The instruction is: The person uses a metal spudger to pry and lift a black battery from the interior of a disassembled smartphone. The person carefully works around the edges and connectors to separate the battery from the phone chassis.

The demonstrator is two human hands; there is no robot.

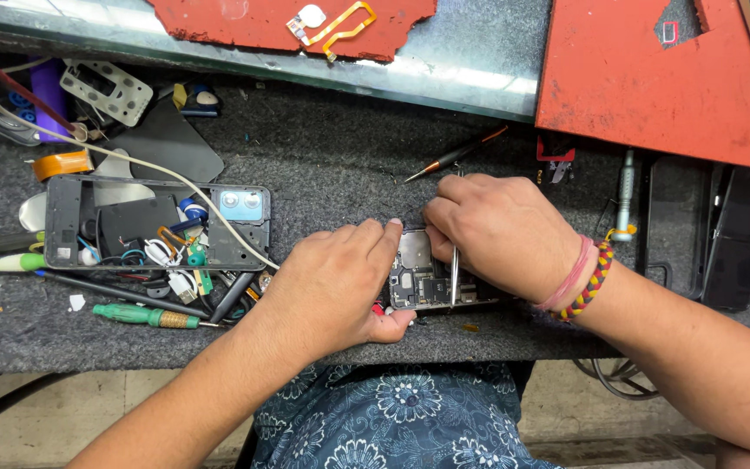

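An opened phone lies on the dark grey mat near the table's front edge, its circuit board and metal shields exposed. My left hand rests on its left side, fingers curled around the top and bottom edges. My right hand covers the phone's upper right part and pinches metal tweezers, whose tips point down onto the board. Woven red and yellow bands circle my right wrist.
A dark phone frame used as a tray holds small parts and cables at left. Green-handled screwdrivers lie beside it. Another screwdriver lies behind my hands. Red mats and a metal tool sit at right.
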